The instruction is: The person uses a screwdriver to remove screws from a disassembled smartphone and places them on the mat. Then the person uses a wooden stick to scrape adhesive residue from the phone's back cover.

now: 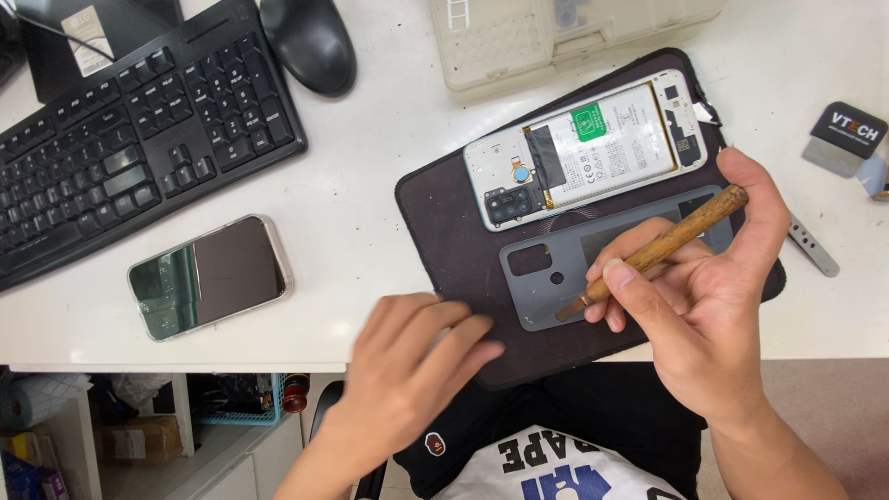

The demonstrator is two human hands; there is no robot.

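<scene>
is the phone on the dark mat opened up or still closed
Opened up. The phone lies face down with its battery and inner parts bare, and its grey back cover lies apart just below it on the mat.

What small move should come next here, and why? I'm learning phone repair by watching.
Probably lower the wooden-handled tool in the right hand toward the grey back cover. Its tip already hovers at the cover's lower edge, while the opened phone lies apart above it. The left hand rests at the dark mat's edge, holding nothing.
</scene>
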